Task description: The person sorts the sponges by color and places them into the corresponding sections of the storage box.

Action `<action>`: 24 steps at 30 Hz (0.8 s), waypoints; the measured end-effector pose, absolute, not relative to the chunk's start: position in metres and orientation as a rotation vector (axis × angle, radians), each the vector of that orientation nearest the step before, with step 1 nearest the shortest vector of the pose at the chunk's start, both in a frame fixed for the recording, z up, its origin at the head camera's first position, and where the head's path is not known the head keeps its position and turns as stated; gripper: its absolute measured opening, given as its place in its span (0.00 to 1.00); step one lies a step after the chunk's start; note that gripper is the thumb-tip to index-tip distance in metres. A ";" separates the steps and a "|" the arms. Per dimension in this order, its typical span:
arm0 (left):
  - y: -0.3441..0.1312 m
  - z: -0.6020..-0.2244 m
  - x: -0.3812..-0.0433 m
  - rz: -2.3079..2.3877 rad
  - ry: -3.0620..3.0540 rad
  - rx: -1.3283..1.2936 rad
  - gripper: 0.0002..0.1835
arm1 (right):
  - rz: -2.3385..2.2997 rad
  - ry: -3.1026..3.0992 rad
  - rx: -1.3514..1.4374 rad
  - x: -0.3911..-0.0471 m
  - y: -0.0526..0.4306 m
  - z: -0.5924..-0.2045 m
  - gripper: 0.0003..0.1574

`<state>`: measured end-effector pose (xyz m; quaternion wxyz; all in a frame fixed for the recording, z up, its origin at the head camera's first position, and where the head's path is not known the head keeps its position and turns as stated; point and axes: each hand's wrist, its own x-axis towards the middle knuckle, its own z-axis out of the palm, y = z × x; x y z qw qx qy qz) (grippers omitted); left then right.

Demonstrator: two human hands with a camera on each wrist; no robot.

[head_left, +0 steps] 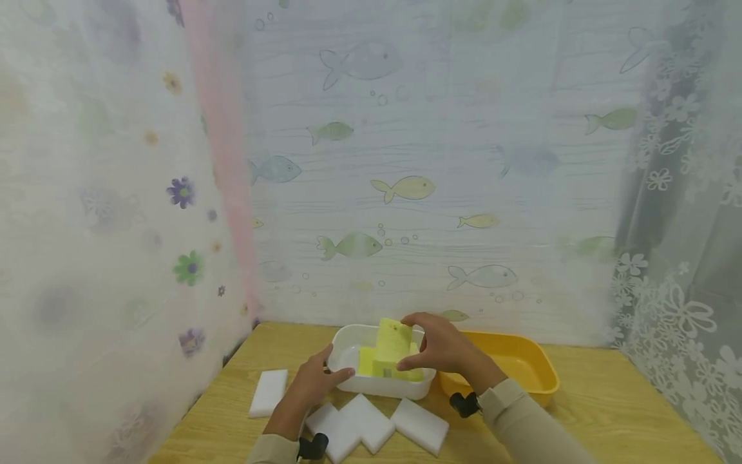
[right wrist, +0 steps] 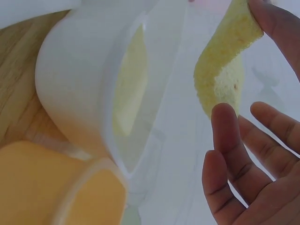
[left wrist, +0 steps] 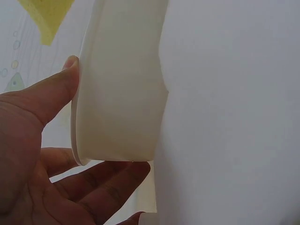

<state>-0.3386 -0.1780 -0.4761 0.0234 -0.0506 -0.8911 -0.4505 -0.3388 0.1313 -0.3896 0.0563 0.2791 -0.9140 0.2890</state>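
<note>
My right hand [head_left: 445, 346] pinches a yellow sponge cloth [head_left: 391, 343] between thumb and fingers, above a white plastic basin [head_left: 379, 387]. The cloth is thin and hangs bent in the right wrist view, with a porous surface. More yellow pieces [head_left: 366, 361] lie inside the basin, partly hidden behind the raised one. At the basin's left end, my left hand [head_left: 313, 385] grips it, thumb on the rim and fingers against the outer wall, as the left wrist view shows.
Right of the white basin stands an orange basin [head_left: 524, 367], close beside it. Several white sponge blocks [head_left: 420, 425] lie on the wooden table [head_left: 614, 399] in front, and one white block [head_left: 269, 393] lies farther left. A fish-patterned curtain [head_left: 406, 258] hangs behind.
</note>
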 end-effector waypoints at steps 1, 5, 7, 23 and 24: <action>-0.178 -0.476 -0.339 -1.393 -2.760 -0.155 0.54 | 0.870 -2.773 0.847 -0.340 0.130 -0.391 0.58; -0.178 -0.477 -0.339 -1.391 -2.765 -0.158 0.55 | 0.859 -2.773 0.864 -0.345 0.123 -0.395 0.57; -0.178 -0.476 -0.339 -1.389 -2.768 -0.160 0.55 | 0.849 -2.769 0.867 -0.347 0.121 -0.397 0.57; -0.176 -0.473 -0.338 -1.363 -2.779 -0.156 0.56 | 0.822 -2.711 0.912 -0.359 0.107 -0.406 0.55; -0.176 -0.473 -0.338 -1.368 -2.777 -0.159 0.56 | 0.812 -2.713 0.909 -0.359 0.106 -0.406 0.55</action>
